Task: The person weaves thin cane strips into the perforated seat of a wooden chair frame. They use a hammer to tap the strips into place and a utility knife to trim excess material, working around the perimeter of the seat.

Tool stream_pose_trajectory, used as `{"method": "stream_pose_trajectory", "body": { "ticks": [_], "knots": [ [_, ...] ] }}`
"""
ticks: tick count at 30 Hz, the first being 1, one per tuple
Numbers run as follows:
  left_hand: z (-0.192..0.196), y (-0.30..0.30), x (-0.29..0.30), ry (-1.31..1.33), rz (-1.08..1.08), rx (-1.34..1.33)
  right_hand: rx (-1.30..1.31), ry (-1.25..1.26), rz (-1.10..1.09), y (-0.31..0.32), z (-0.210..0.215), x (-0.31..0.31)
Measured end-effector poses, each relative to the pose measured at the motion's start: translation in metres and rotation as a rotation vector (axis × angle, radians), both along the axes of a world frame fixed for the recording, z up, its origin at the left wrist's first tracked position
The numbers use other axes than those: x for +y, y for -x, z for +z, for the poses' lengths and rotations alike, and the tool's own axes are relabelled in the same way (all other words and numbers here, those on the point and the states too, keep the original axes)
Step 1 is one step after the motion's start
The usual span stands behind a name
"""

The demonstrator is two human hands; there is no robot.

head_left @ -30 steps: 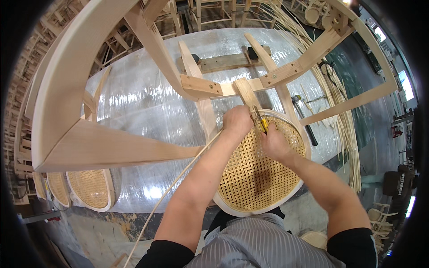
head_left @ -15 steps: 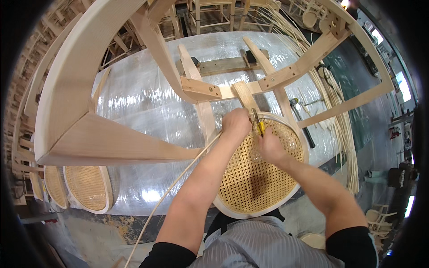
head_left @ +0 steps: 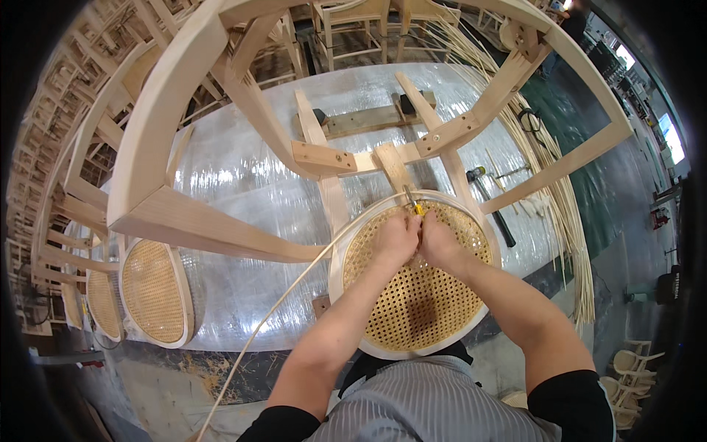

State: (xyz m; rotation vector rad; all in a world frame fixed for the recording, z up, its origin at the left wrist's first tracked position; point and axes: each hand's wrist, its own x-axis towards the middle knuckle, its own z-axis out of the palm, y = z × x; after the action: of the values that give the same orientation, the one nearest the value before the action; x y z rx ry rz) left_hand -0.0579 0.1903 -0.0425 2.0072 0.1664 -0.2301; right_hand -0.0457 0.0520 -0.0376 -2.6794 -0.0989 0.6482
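A striped grey apron (head_left: 431,401) is nearest, with the low rim of an oval cane-woven panel (head_left: 421,309) against it; the panel reaches over the near edge of the bench (head_left: 247,295). Above its weave the hands are together: the right hand (head_left: 440,241) is closed around a yellow-handled tool (head_left: 419,209), its metal tip at the panel's far rim. The left hand (head_left: 396,239) is curled right beside it; whether it grips the tool too, I cannot tell. A long pale strip (head_left: 294,286) runs from the lower left up to that rim. Farther off, a wooden chair frame (head_left: 221,227) arches around, a hammer (head_left: 502,225) lies to the right, then a bundle of canes (head_left: 567,228), and chairs (head_left: 357,16) stand beyond.
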Motion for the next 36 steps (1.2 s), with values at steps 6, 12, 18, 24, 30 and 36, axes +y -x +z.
{"method": "stream_pose_trajectory", "body": {
  "ticks": [6,12,18,24,30,36],
  "knots": [
    [-0.044,-0.025,-0.009,0.407,0.304,0.334,0.034,-0.044,0.202,-0.019,0.016,0.017],
    [-0.048,-0.024,-0.021,0.425,0.388,0.254,0.104,-0.153,0.382,-0.029,0.035,-0.018],
    [-0.018,-0.007,-0.035,0.397,0.56,0.426,-0.181,-0.709,0.027,0.0,0.012,-0.168],
    [-0.015,-0.016,-0.061,0.249,0.573,0.281,-0.444,0.03,-0.111,-0.037,-0.086,-0.303],
    [-0.025,-0.017,-0.058,0.114,0.583,0.287,-0.209,-0.165,0.076,-0.067,-0.103,-0.281],
    [-0.016,-0.022,-0.059,0.001,0.516,0.407,-0.192,-0.518,-0.189,0.016,-0.081,-0.325]
  ]
}}
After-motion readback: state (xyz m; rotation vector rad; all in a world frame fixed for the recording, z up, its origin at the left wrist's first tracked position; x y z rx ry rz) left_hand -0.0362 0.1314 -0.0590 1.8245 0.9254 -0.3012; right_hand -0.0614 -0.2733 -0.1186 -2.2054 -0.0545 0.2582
